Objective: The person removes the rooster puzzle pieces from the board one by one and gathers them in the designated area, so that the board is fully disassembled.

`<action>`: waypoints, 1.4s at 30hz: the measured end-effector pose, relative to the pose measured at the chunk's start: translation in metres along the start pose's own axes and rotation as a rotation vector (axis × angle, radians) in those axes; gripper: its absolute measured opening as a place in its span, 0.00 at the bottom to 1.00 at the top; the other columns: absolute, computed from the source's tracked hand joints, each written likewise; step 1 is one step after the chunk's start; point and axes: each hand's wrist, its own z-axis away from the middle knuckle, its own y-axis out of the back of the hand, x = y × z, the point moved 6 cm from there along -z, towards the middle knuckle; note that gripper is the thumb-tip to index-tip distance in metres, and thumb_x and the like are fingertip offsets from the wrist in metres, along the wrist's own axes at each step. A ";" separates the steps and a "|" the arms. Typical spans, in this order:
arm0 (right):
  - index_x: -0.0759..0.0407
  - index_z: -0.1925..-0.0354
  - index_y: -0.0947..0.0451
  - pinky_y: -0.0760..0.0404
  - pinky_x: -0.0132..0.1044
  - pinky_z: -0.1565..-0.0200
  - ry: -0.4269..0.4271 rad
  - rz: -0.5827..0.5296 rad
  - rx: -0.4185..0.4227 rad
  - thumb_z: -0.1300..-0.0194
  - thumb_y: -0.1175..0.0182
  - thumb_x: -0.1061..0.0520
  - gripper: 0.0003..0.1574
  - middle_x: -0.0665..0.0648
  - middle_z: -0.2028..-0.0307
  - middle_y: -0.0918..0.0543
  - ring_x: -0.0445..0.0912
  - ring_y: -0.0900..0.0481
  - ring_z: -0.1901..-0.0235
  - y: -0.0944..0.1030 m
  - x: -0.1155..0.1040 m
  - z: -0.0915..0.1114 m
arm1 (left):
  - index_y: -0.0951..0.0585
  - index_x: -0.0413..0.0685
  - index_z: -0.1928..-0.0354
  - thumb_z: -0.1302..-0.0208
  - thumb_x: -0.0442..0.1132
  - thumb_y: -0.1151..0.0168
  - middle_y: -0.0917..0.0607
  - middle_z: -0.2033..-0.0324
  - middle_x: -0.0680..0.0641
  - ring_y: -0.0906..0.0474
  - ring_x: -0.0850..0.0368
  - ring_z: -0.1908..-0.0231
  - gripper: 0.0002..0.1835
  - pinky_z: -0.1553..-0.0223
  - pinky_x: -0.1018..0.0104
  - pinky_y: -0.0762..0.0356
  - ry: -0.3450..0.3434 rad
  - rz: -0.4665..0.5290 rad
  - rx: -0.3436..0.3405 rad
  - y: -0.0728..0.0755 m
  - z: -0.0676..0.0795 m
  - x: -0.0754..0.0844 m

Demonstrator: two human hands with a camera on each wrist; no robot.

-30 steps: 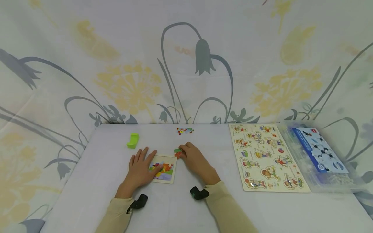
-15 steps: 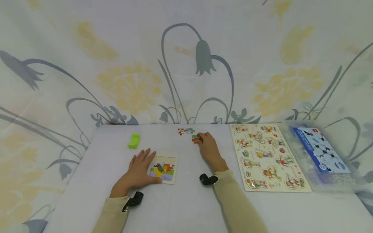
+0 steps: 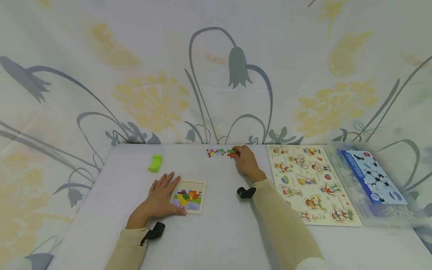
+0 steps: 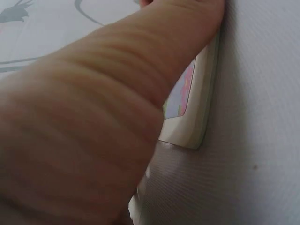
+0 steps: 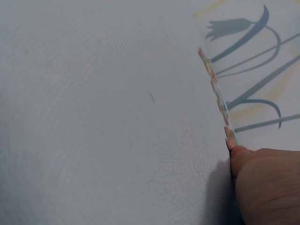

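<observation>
In the head view my left hand [image 3: 155, 204] rests at the left side of a small wooden puzzle tray [image 3: 204, 195], fingers spread along its edge and thumb at its near edge. The tray holds a picture of a yellow bird. Part of the tray's frame [image 4: 201, 108] shows below the wrist in the left wrist view. At the back of the table my right hand [image 3: 248, 164] pinches a green and red puzzle piece [image 3: 231, 153]. Just left of it lies a short row of joined puzzle pieces [image 3: 216, 152], seen edge-on in the right wrist view.
A bright green angled block [image 3: 155, 164] stands back left. To the right lies a large wooden board [image 3: 320, 216] of figure pieces, with my right forearm over its near left corner. Beyond it is a clear plastic box [image 3: 399, 214] topped by a blue booklet [image 3: 378, 178].
My right hand has carried the green and red puzzle piece from beside the tray back and right to the joined row. My left hand has slid slightly left, with its thumb off the picture.
</observation>
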 end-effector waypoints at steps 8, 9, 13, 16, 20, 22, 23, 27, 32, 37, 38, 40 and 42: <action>0.64 0.37 0.23 0.22 0.47 0.47 0.020 0.006 -0.016 0.25 0.43 0.58 0.22 0.62 0.53 0.20 0.53 0.23 0.55 -0.001 -0.002 -0.007 | 0.41 0.40 0.22 0.59 0.61 0.17 0.47 0.21 0.32 0.57 0.29 0.21 0.66 0.26 0.27 0.63 0.007 -0.007 0.012 -0.002 -0.001 -0.002; 0.64 0.36 0.23 0.22 0.47 0.47 0.018 0.006 -0.019 0.25 0.44 0.58 0.22 0.62 0.53 0.20 0.53 0.23 0.54 -0.001 -0.002 -0.007 | 0.41 0.40 0.22 0.60 0.61 0.17 0.47 0.21 0.32 0.57 0.29 0.22 0.66 0.26 0.27 0.63 0.007 -0.006 0.014 -0.002 -0.001 -0.002; 0.63 0.36 0.23 0.22 0.48 0.46 0.014 0.008 -0.023 0.25 0.44 0.59 0.23 0.62 0.52 0.20 0.54 0.23 0.54 -0.003 -0.002 -0.008 | 0.41 0.40 0.22 0.60 0.61 0.17 0.46 0.21 0.32 0.57 0.29 0.22 0.66 0.26 0.27 0.63 0.007 -0.005 0.020 -0.002 -0.001 -0.003; 0.63 0.36 0.23 0.22 0.48 0.47 0.014 0.012 -0.016 0.25 0.44 0.58 0.23 0.62 0.52 0.20 0.54 0.23 0.54 -0.003 -0.001 -0.008 | 0.41 0.40 0.22 0.59 0.62 0.17 0.46 0.21 0.33 0.57 0.29 0.21 0.66 0.26 0.27 0.62 0.012 -0.013 0.022 -0.002 -0.001 -0.003; 0.63 0.37 0.22 0.23 0.47 0.49 0.014 0.014 -0.010 0.25 0.45 0.58 0.22 0.62 0.53 0.20 0.53 0.23 0.55 -0.003 -0.001 -0.008 | 0.41 0.41 0.22 0.58 0.62 0.18 0.46 0.21 0.34 0.56 0.30 0.21 0.66 0.25 0.28 0.62 0.024 -0.022 0.019 -0.002 -0.001 -0.003; 0.63 0.37 0.22 0.23 0.47 0.49 0.012 0.017 -0.008 0.25 0.45 0.58 0.22 0.61 0.53 0.20 0.53 0.24 0.55 -0.003 -0.001 -0.008 | 0.41 0.41 0.22 0.58 0.63 0.18 0.46 0.21 0.34 0.56 0.30 0.21 0.65 0.25 0.28 0.61 0.029 -0.025 0.016 -0.002 -0.001 -0.002; 0.62 0.37 0.22 0.23 0.47 0.49 0.008 0.014 -0.008 0.25 0.45 0.58 0.22 0.61 0.54 0.20 0.53 0.24 0.55 -0.003 -0.002 -0.008 | 0.41 0.41 0.22 0.58 0.63 0.18 0.46 0.21 0.35 0.56 0.31 0.21 0.65 0.25 0.28 0.61 0.031 -0.026 0.016 -0.002 -0.001 -0.002; 0.64 0.35 0.24 0.24 0.47 0.48 -0.012 -0.002 0.004 0.25 0.45 0.57 0.24 0.61 0.53 0.20 0.53 0.24 0.53 -0.003 -0.002 -0.005 | 0.41 0.41 0.22 0.58 0.63 0.18 0.46 0.21 0.35 0.56 0.31 0.21 0.65 0.25 0.29 0.61 0.032 -0.030 0.016 -0.001 -0.001 -0.001; 0.66 0.32 0.29 0.24 0.48 0.47 -0.072 -0.109 0.066 0.26 0.45 0.57 0.28 0.62 0.52 0.19 0.55 0.23 0.53 -0.001 -0.004 0.003 | 0.41 0.41 0.22 0.57 0.64 0.19 0.46 0.20 0.35 0.56 0.31 0.21 0.65 0.25 0.29 0.61 0.029 -0.030 0.018 0.000 -0.001 0.000; 0.64 0.31 0.29 0.23 0.48 0.47 -0.161 -0.286 0.172 0.27 0.43 0.56 0.29 0.62 0.53 0.18 0.54 0.21 0.53 -0.005 -0.012 0.019 | 0.41 0.41 0.22 0.57 0.64 0.19 0.47 0.20 0.35 0.57 0.31 0.21 0.65 0.25 0.29 0.62 0.035 -0.025 0.013 -0.001 -0.001 -0.001; 0.64 0.32 0.28 0.22 0.48 0.47 -0.172 -0.308 0.195 0.27 0.42 0.56 0.29 0.62 0.54 0.18 0.54 0.21 0.54 -0.008 -0.014 0.022 | 0.41 0.41 0.22 0.57 0.64 0.19 0.47 0.20 0.35 0.57 0.31 0.21 0.65 0.25 0.29 0.62 0.033 -0.022 0.014 -0.001 -0.001 -0.001; 0.64 0.34 0.26 0.22 0.46 0.50 -0.184 -0.334 0.237 0.28 0.41 0.56 0.27 0.60 0.55 0.17 0.52 0.20 0.55 -0.013 -0.020 0.030 | 0.41 0.41 0.22 0.57 0.64 0.19 0.47 0.20 0.35 0.57 0.31 0.21 0.65 0.25 0.29 0.62 0.032 -0.024 0.011 -0.001 0.000 0.000; 0.64 0.38 0.23 0.22 0.43 0.53 -0.179 -0.356 0.266 0.29 0.39 0.56 0.25 0.59 0.58 0.16 0.50 0.20 0.58 -0.020 -0.027 0.037 | 0.41 0.41 0.22 0.57 0.63 0.19 0.47 0.20 0.35 0.57 0.31 0.21 0.65 0.25 0.29 0.62 0.034 -0.020 0.007 0.000 0.000 0.001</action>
